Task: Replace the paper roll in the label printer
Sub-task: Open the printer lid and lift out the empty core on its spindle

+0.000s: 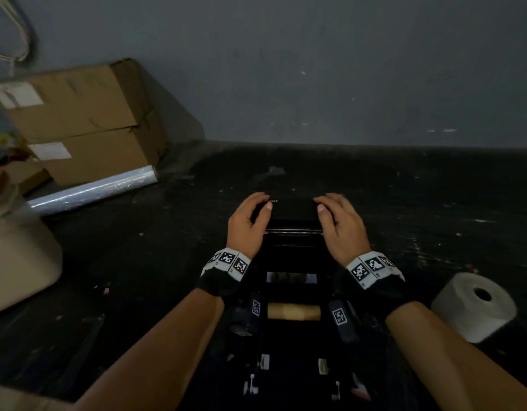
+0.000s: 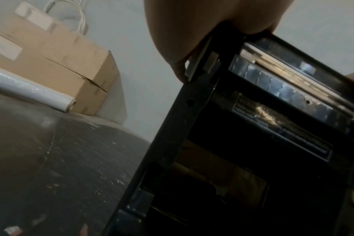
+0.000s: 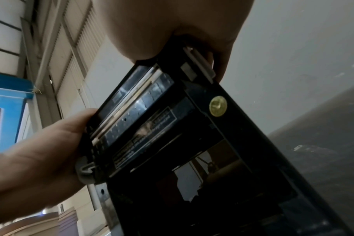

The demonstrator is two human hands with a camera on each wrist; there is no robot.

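Observation:
A black label printer [image 1: 292,345] stands on the dark table with its lid [image 1: 290,212] raised. My left hand [image 1: 250,215] grips the lid's left corner and my right hand [image 1: 333,212] grips its right corner, thumbs on the near face. A bare brown cardboard core [image 1: 294,311] lies across the open bay. A full white paper roll [image 1: 476,307] lies on the table to the right of the printer. In the left wrist view the lid's underside [image 2: 283,89] shows its shiny print bar. In the right wrist view both hands hold the lid [image 3: 162,127].
Two stacked cardboard boxes [image 1: 78,120] stand at the back left, with a roll of clear film [image 1: 93,191] lying in front of them. A cream container [image 1: 16,256] sits at the left edge. A grey wall [image 1: 345,69] closes off the back of the table [image 1: 434,203].

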